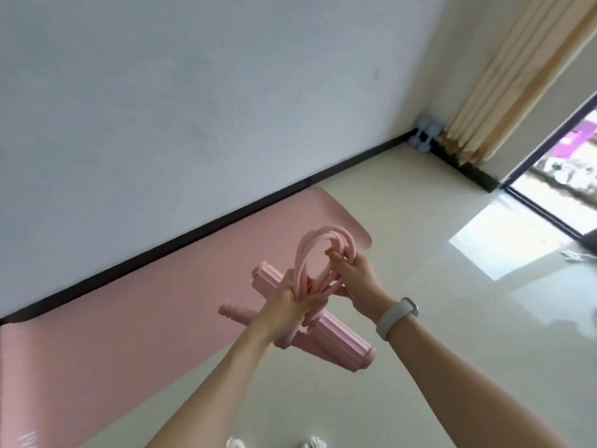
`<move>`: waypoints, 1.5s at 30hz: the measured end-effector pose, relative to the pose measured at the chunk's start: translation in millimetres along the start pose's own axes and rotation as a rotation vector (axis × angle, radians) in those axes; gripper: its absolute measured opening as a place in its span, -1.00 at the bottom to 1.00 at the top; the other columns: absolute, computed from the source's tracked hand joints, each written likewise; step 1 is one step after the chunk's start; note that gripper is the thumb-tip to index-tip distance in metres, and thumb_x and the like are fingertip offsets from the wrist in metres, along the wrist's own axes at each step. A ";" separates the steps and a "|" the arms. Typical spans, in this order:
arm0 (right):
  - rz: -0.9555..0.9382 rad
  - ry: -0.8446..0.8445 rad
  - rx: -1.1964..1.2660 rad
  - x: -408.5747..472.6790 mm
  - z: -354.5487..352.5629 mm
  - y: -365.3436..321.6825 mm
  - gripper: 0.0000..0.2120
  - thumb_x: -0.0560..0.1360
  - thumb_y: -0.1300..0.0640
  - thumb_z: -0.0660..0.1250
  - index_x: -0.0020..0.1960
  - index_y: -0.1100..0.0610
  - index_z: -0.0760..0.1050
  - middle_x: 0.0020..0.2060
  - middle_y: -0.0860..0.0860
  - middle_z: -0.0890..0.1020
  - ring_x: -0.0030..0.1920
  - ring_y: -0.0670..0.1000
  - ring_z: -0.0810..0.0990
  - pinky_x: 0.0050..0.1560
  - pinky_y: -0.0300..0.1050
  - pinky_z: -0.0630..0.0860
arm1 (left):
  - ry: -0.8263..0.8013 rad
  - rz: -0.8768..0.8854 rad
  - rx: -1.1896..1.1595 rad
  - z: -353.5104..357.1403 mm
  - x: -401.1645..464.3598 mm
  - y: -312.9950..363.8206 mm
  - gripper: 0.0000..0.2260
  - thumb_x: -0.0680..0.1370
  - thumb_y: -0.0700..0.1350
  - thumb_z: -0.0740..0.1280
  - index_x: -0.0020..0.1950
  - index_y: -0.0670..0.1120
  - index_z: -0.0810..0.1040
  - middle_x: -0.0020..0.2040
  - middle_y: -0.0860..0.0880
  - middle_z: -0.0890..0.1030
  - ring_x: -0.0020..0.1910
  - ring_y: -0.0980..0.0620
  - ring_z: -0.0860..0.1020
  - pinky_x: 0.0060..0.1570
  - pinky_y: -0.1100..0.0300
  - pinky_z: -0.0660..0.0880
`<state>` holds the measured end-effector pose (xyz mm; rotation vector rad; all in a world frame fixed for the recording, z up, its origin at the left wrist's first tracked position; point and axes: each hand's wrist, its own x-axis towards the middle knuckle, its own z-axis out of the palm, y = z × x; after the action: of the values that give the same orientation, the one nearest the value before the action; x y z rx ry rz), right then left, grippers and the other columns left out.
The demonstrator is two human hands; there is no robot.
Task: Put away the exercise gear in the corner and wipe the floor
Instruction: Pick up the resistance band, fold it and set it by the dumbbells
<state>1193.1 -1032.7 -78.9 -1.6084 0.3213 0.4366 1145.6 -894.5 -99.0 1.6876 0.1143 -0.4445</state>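
We grip pedal puller [326, 337] in left hand [287, 305], right hand [353, 276] clasping tubes | dumbbells [424, 134] in corner at 1 o'clock, far off

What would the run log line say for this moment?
left hand: grips pink pedal puller | right hand: bunching its tubes | mat: unrolled by wall | dumbbells: in corner
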 end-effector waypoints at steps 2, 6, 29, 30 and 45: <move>0.010 0.041 0.063 13.0 -38.2 -6.4 -0.85 0.56 0.12 0.24 0.01 0.21 0.47 -0.37 0.07 0.51 -0.39 0.04 0.58 -0.41 -0.11 0.55 | -0.032 0.018 0.024 28.5 29.8 18.1 -0.75 0.47 -0.09 0.41 0.03 -0.11 0.39 -0.27 0.06 0.55 -0.25 0.08 0.58 -0.31 0.34 0.49; 0.005 0.088 0.223 40.5 -97.9 -18.6 -0.87 0.56 0.11 0.24 -0.01 0.18 0.46 -0.44 0.06 0.56 -0.43 0.05 0.61 -0.42 -0.12 0.58 | -0.091 0.009 -0.008 70.8 89.9 52.3 -0.83 0.54 -0.07 0.32 -0.04 -0.11 0.37 -0.33 0.06 0.52 -0.37 0.17 0.53 -0.39 0.37 0.47; -0.086 0.231 -1.402 295.5 -379.6 -81.5 -0.18 0.49 -0.15 0.20 0.50 0.00 -0.27 0.20 0.12 0.40 0.05 0.19 0.52 -0.14 -0.02 0.37 | -0.133 -0.133 0.000 257.1 531.8 234.3 -0.79 0.50 -0.23 0.36 0.06 -0.33 0.52 -0.32 -0.06 0.55 -0.34 0.07 0.53 -0.44 0.35 0.48; -0.092 0.232 -1.396 310.4 -402.8 -86.9 -0.22 0.49 -0.11 0.17 0.50 0.02 -0.25 0.18 0.13 0.41 0.04 0.20 0.53 -0.14 -0.02 0.37 | -0.132 -0.123 0.005 273.9 551.6 242.0 -0.78 0.49 -0.22 0.37 0.06 -0.33 0.52 -0.31 -0.07 0.55 -0.33 0.05 0.53 -0.44 0.35 0.49; 0.157 0.244 -0.705 547.4 -685.5 -204.5 -0.25 0.35 -0.05 0.36 0.42 0.01 0.05 -0.08 0.00 0.59 -0.11 0.07 0.60 -0.01 0.02 0.56 | 0.249 0.354 0.619 428.2 791.8 347.1 -0.63 0.48 -0.07 0.38 0.20 -0.20 0.40 0.20 -0.17 0.45 0.21 -0.13 0.38 0.14 0.04 0.34</move>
<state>1830.6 -1668.0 -115.5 -2.3450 0.5179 0.5055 1889.7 -1508.5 -99.0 2.3130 -0.1574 0.0105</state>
